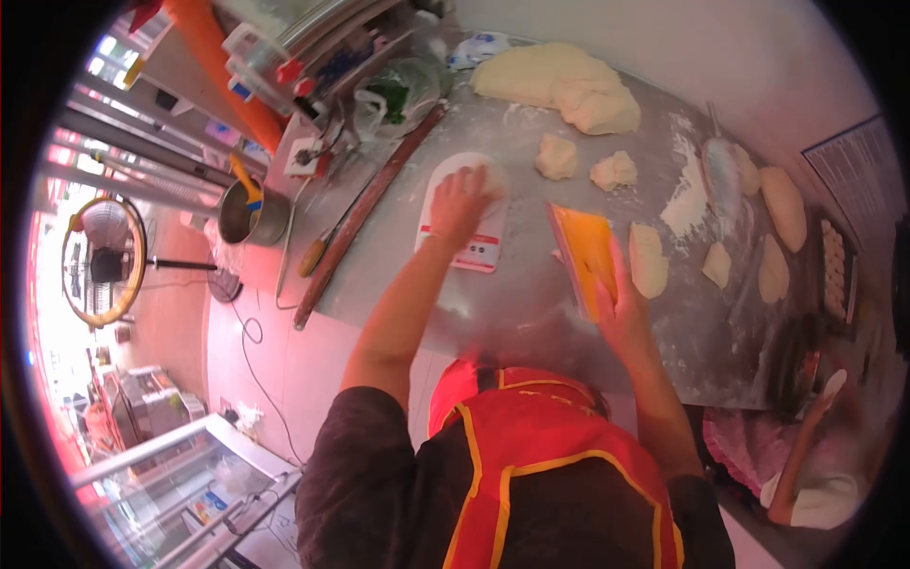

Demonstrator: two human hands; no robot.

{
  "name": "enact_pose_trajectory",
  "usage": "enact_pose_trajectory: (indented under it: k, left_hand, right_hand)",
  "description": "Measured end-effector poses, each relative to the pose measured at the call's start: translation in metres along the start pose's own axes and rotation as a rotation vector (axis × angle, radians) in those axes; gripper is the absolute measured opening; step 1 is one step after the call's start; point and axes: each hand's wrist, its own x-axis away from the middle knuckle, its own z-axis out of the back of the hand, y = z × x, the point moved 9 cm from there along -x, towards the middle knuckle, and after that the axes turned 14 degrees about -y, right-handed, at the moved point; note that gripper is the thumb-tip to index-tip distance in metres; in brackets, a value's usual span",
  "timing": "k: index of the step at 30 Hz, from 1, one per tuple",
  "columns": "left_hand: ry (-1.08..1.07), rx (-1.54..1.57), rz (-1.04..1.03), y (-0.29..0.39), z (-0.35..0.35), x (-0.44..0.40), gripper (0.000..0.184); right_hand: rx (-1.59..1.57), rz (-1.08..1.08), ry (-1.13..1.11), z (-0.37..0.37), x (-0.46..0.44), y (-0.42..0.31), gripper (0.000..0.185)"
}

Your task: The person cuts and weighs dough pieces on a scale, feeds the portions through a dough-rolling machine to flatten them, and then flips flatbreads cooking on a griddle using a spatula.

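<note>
My left hand [462,204] is over the white kitchen scale [483,248], its fingers a little apart and slightly blurred. Whatever lies beneath the palm is hidden. In my right hand [621,313] is an orange dough scraper [586,248], held by its side at a tilt above the metal table [531,303]. Two small dough lumps [556,156] [614,171] lie beyond the scale and scraper. A flat dough piece [648,261] sits just right of my right hand. The large dough mass [559,83] rests at the table's back.
Left of the scale lies a long wooden rod [370,218], near a plastic bag with greens [393,100]. A metal pot [254,213] stands farther left. Flour [684,190] and more dough pieces [783,209] are on the right. Another person's arm [806,446] shows at lower right.
</note>
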Motion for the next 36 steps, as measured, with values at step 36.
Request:
enact_pose_trajectory:
  k: [36]
  left_hand:
    - [-0.904,0.703,-0.193,0.310,-0.079,-0.097,0.060]
  right_hand:
    - [-0.141,-0.746,0.416,0.086,0.161,0.185,0.066]
